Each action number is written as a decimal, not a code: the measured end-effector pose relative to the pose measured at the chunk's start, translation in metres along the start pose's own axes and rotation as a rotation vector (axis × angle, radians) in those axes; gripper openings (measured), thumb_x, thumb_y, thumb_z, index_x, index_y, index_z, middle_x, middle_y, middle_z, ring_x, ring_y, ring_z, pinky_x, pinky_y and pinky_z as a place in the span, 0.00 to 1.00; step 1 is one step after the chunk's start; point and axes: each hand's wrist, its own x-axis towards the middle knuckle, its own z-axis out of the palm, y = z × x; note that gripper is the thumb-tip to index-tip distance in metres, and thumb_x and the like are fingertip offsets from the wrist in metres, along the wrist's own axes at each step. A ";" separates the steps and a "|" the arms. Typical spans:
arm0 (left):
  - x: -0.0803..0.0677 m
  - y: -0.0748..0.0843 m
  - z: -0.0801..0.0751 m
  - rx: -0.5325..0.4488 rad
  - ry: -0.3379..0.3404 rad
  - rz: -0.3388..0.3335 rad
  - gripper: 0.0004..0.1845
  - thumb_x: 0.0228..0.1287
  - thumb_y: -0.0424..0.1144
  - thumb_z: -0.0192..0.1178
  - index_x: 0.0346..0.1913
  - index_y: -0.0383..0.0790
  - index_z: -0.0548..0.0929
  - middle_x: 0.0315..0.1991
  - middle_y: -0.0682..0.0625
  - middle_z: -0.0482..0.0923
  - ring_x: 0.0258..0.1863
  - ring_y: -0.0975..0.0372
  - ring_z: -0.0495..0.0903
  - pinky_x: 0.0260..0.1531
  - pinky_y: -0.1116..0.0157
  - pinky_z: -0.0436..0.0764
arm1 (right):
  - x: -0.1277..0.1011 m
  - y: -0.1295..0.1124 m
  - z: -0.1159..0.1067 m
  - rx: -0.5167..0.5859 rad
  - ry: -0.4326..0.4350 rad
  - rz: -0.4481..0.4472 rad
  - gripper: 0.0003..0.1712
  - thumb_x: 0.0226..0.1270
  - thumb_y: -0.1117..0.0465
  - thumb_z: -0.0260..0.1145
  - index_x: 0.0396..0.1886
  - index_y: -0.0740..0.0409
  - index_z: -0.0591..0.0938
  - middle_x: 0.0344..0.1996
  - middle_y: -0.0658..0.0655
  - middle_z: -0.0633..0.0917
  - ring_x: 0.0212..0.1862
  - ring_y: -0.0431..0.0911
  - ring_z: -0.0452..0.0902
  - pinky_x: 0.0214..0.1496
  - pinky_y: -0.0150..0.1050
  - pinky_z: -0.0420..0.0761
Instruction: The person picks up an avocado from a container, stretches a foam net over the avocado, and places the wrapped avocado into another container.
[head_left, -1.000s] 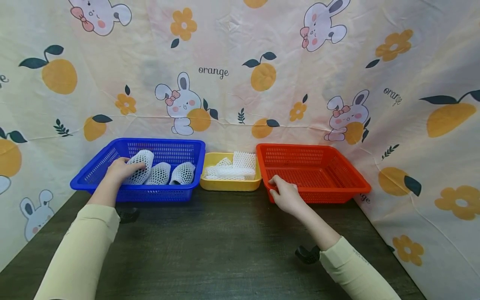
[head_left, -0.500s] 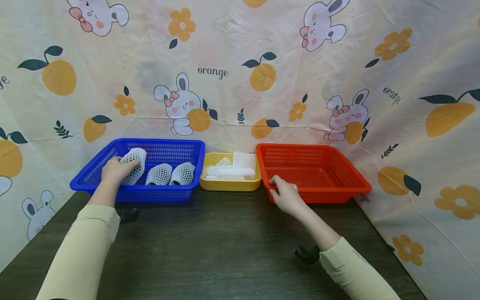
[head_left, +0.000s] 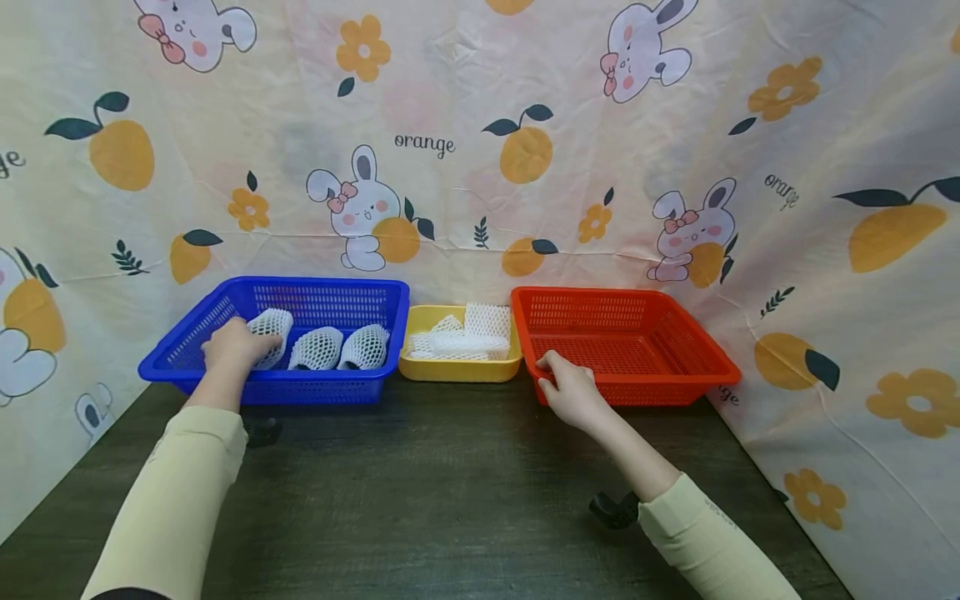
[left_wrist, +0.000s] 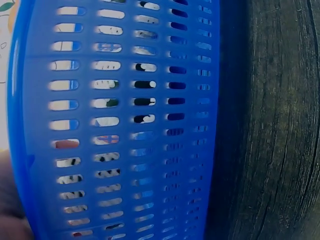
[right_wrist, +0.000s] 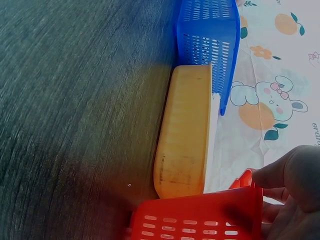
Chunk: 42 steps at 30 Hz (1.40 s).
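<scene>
In the head view my left hand (head_left: 234,348) reaches into the blue basket (head_left: 315,387) at the left. Its thumb lies over a white foam net sleeve (head_left: 272,327), which it grips; the other fingers are mostly hidden. Two more foam net sleeves, a middle one (head_left: 317,348) and a right one (head_left: 364,347), lie beside it with dark openings toward me. My right hand (head_left: 573,390) pinches the near left corner of the red basket (head_left: 637,392), thumb on the outside of the rim in the right wrist view. Only slotted wall and bare red floor show inside that basket.
Between the baskets stands a yellow tray (head_left: 459,372) with several flattened white foam nets (head_left: 487,321). The dark wooden table (head_left: 420,492) stretches in front. A printed cloth (head_left: 465,100) hangs behind and along the sides.
My left hand has shifted left with the foam net sleeve, apart from the other two, and then lowered it in the blue basket. My right hand stays on the red rim.
</scene>
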 end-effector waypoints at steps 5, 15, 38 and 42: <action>-0.001 0.003 0.001 0.019 -0.019 -0.031 0.39 0.64 0.47 0.58 0.64 0.16 0.58 0.60 0.19 0.59 0.59 0.27 0.54 0.58 0.36 0.54 | 0.000 0.000 -0.001 0.006 -0.001 0.001 0.12 0.70 0.65 0.60 0.51 0.60 0.76 0.49 0.60 0.82 0.53 0.53 0.76 0.55 0.56 0.60; -0.001 0.007 0.005 0.100 -0.069 -0.076 0.38 0.62 0.48 0.60 0.61 0.17 0.62 0.56 0.21 0.63 0.54 0.31 0.62 0.53 0.40 0.66 | -0.001 -0.001 -0.001 0.004 0.012 -0.011 0.12 0.69 0.65 0.60 0.51 0.60 0.76 0.49 0.60 0.82 0.52 0.53 0.76 0.55 0.56 0.60; -0.003 0.010 0.003 0.210 -0.229 -0.081 0.39 0.63 0.49 0.59 0.60 0.15 0.63 0.56 0.21 0.65 0.50 0.35 0.69 0.47 0.44 0.72 | -0.001 0.001 -0.002 0.022 0.006 0.004 0.13 0.70 0.63 0.60 0.52 0.59 0.76 0.50 0.60 0.82 0.53 0.53 0.76 0.59 0.56 0.59; -0.004 0.011 0.003 0.199 -0.232 -0.077 0.38 0.63 0.48 0.59 0.60 0.15 0.63 0.56 0.21 0.64 0.51 0.34 0.68 0.49 0.43 0.71 | -0.002 0.002 -0.002 0.032 -0.003 0.018 0.14 0.70 0.63 0.60 0.53 0.59 0.76 0.50 0.60 0.81 0.53 0.54 0.76 0.62 0.57 0.58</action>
